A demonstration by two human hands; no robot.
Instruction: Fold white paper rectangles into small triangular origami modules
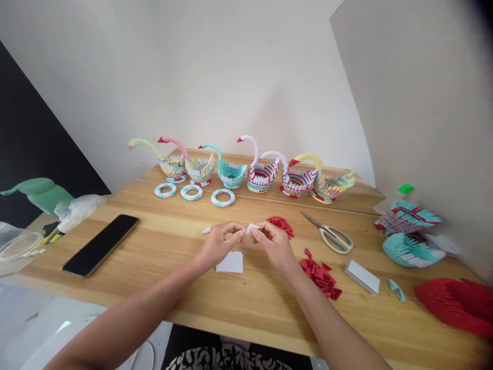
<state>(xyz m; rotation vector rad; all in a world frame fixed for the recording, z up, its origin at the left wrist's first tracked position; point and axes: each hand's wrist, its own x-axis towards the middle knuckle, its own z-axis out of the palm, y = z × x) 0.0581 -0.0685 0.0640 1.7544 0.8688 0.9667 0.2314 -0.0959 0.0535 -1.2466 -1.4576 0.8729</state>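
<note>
Both my hands meet over the middle of the wooden table (154,246). My left hand (221,242) and my right hand (271,240) pinch a small folded white paper piece (252,227) between their fingertips. Just under my hands lies a flat white paper slip (231,262). Another tiny white folded piece (206,230) sits to the left of my left hand. Red folded paper pieces lie close by, in a pile (282,225) behind my right hand and in a second pile (320,276) to its right.
Several paper swans (231,172) stand in a row at the back, with three paper rings (191,192) before them. A black phone (100,244) lies left, scissors (333,235) and a white paper stack (362,276) right. Folded teal and red paper assemblies (412,249) crowd the right edge.
</note>
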